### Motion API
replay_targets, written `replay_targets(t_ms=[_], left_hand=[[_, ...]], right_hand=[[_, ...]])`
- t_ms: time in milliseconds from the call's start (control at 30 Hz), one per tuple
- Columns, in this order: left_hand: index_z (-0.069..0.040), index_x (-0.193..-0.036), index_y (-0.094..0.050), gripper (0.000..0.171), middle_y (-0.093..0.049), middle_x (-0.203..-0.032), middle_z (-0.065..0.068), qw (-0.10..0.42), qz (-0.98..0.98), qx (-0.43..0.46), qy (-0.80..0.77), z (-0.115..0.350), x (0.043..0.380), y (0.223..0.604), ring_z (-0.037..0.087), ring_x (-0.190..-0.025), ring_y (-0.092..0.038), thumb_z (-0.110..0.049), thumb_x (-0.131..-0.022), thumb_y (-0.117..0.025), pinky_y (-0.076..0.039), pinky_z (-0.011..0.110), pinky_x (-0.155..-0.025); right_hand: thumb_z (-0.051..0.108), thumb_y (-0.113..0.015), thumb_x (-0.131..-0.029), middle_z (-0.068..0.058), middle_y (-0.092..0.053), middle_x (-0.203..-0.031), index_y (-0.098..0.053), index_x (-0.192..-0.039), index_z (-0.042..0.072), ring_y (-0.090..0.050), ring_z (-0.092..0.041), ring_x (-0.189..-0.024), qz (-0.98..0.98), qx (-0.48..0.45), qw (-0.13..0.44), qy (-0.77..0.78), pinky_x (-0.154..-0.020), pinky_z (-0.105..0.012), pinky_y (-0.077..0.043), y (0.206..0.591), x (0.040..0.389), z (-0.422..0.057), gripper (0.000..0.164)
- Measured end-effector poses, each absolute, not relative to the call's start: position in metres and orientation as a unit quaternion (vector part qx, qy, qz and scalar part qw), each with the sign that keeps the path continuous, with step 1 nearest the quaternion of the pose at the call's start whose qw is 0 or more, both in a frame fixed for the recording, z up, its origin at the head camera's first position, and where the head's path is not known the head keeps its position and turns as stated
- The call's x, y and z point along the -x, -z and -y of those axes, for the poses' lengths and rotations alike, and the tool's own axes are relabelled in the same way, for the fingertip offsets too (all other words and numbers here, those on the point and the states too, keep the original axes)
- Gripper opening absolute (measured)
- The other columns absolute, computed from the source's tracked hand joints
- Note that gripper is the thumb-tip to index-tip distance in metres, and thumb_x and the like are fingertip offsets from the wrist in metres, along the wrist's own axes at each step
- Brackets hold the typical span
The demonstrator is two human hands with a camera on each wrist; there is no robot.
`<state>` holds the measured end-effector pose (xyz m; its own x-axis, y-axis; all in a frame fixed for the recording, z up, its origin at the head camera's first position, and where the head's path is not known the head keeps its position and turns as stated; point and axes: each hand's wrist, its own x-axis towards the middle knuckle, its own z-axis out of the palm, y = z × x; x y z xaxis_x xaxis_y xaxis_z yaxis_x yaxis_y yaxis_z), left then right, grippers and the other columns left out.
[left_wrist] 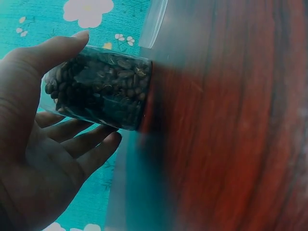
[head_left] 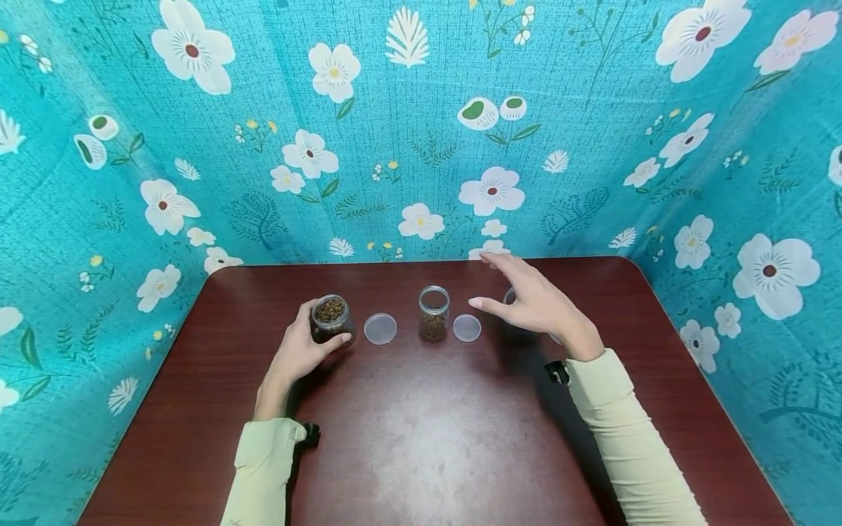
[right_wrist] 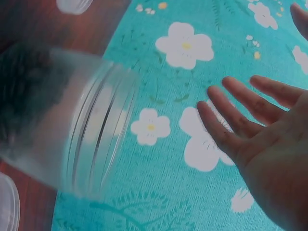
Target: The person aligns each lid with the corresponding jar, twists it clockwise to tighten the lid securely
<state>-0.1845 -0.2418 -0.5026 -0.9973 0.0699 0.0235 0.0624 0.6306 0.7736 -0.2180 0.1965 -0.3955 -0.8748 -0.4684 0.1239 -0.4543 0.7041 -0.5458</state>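
My left hand [head_left: 301, 352] grips an open clear jar [head_left: 331, 321] at the left, thumb on the near side and fingers round the far side. Dark brown beans [left_wrist: 113, 79] that look like coffee beans fill much of it. My right hand [head_left: 529, 298] is held over another clear jar [head_left: 510, 295], fingers spread and apart from it. That jar [right_wrist: 53, 115] has a bare threaded mouth and dark contents; the hand covers part of it in the head view. Between the hands stands a third lidless jar [head_left: 433, 315], its lower part filled with brown bits.
One translucent round lid [head_left: 380, 329] lies right of the left jar. A second lid [head_left: 467, 328] is beside the middle jar, and a third [head_left: 555, 338] peeks out by the right wrist. Flowered teal cloth [head_left: 395, 146] hangs behind the dark wooden table [head_left: 408, 424].
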Motion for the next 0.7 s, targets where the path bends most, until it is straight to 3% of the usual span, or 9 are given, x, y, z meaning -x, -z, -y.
replay_targets(t_ms=[233,600,700], left_hand=[[-0.014,-0.161,-0.028,0.095,-0.057,-0.147,0.021,-0.002,-0.903,-0.037,-0.428,0.240,0.187,0.509,0.038,-0.136,-0.058,-0.038,-0.089,-0.085,-0.051,0.059,-0.110],[-0.015,-0.159,-0.032,0.094,-0.059,-0.144,0.018,-0.016,-0.902,-0.038,-0.430,0.239,0.190,0.513,0.036,-0.134,-0.058,-0.038,-0.087,-0.087,-0.047,0.059,-0.113],[-0.014,-0.159,-0.032,0.093,-0.059,-0.144,0.019,-0.021,-0.900,-0.040,-0.433,0.239,0.190,0.514,0.036,-0.134,-0.058,-0.038,-0.087,-0.087,-0.047,0.060,-0.112]], right_hand=[[0.048,-0.079,-0.093,-0.008,-0.055,-0.156,-0.047,-0.157,0.013,-0.057,-0.029,-0.136,-0.904,0.299,-0.049,0.303,-0.114,-0.055,-0.047,0.393,0.210,-0.175,0.080],[0.050,-0.078,-0.093,-0.002,-0.054,-0.154,-0.048,-0.157,0.018,-0.056,-0.021,-0.138,-0.876,0.347,-0.042,0.333,-0.114,-0.049,-0.050,0.392,0.195,-0.129,0.077],[0.051,-0.078,-0.093,0.000,-0.056,-0.152,-0.050,-0.155,0.018,-0.060,-0.018,-0.130,-0.869,0.361,-0.047,0.335,-0.109,-0.044,-0.053,0.395,0.191,-0.115,0.076]])
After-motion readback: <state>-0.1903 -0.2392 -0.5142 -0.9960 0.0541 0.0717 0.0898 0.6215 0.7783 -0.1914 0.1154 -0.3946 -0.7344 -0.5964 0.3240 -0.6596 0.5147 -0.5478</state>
